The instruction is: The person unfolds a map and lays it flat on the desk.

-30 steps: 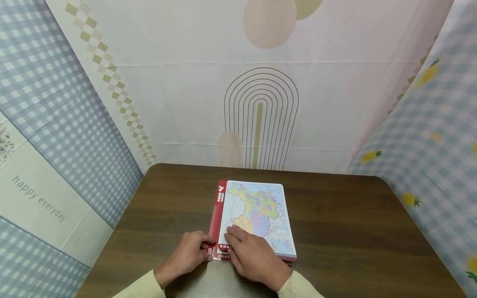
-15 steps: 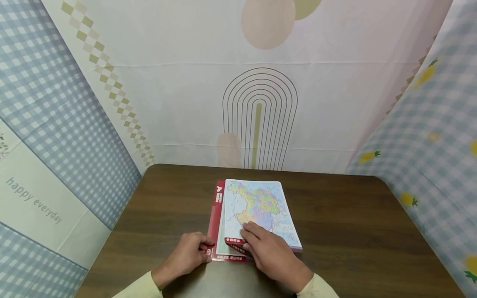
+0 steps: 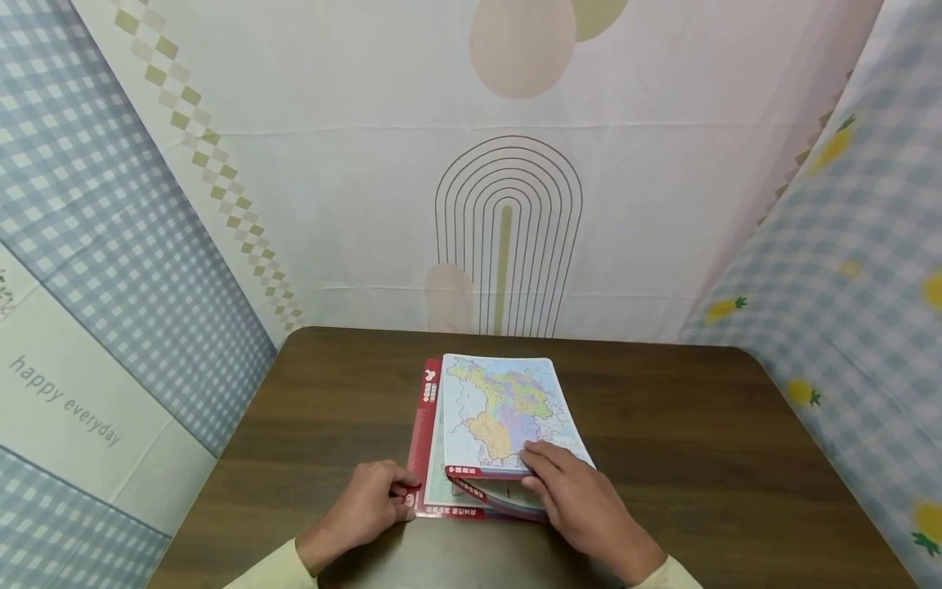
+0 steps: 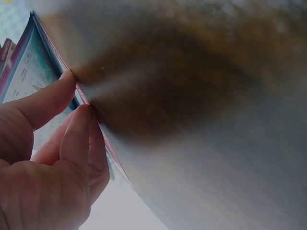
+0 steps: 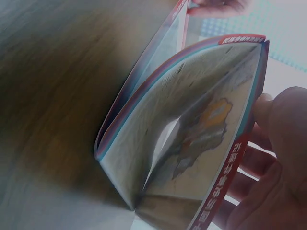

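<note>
A folded map (image 3: 504,409) with colourful regions and red borders lies on the wooden table in the head view. Its bottom layer shows a red left margin (image 3: 421,442). My left hand (image 3: 371,501) pinches that layer near its lower left corner; in the left wrist view, thumb and fingertips (image 4: 84,112) meet at the map's edge. My right hand (image 3: 585,511) holds the upper panels at their near edge, thumb on one face and fingers behind, as the right wrist view shows. The folds (image 5: 168,129) stand apart there, curved open like a fan.
The brown table (image 3: 699,442) extends on both sides of the map. A white patterned cloth (image 3: 353,204) hangs behind it. Blue checked cloths hang at the left (image 3: 132,204) and right (image 3: 846,286).
My right hand has slid right along the near edge, lifting the upper panels and opening a gap between the folds. My left hand stays at the lower left corner.
</note>
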Demonstrator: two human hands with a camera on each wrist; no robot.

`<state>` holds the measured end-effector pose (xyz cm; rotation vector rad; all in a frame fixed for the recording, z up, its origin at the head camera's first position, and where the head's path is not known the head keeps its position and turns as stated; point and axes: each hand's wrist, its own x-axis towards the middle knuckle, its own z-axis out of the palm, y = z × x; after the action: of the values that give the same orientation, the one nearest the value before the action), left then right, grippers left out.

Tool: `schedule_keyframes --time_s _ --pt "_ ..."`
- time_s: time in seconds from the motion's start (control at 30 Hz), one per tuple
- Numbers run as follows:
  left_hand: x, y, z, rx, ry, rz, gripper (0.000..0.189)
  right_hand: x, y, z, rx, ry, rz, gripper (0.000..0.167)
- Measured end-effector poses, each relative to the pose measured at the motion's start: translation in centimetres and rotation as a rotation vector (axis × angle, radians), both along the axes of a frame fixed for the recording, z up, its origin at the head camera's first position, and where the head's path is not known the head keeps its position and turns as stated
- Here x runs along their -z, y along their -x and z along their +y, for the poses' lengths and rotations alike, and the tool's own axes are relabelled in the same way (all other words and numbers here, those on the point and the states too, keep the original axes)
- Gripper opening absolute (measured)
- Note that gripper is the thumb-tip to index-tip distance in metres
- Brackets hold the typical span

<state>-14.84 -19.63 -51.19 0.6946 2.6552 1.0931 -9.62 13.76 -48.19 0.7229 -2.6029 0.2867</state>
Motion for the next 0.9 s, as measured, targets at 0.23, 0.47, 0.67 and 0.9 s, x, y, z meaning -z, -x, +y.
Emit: schedule_keyframes --time_s 0.23,0.47,0.67,0.9 --pt "0.0 0.1 -0.1 0.001 0.008 0.019 0.031 -0.2 -0.2 0.8 0.046 0.039 -0.034 0.031" --pt "0.0 0.2 0.0 0.004 0.031 0.023 0.028 -1.5 0.1 1.6 0.057 0.151 -0.087 0.029" --pt "-0.2 -0.1 -0.2 -0.007 0.067 0.009 0.024 -3.0 0.6 3.2 0.036 0.271 -0.132 0.026" --pt "-0.7 -0.2 -1.3 -0.012 0.1 0.034 0.024 -4.2 0.0 5.2 0.071 0.31 -0.113 0.029"
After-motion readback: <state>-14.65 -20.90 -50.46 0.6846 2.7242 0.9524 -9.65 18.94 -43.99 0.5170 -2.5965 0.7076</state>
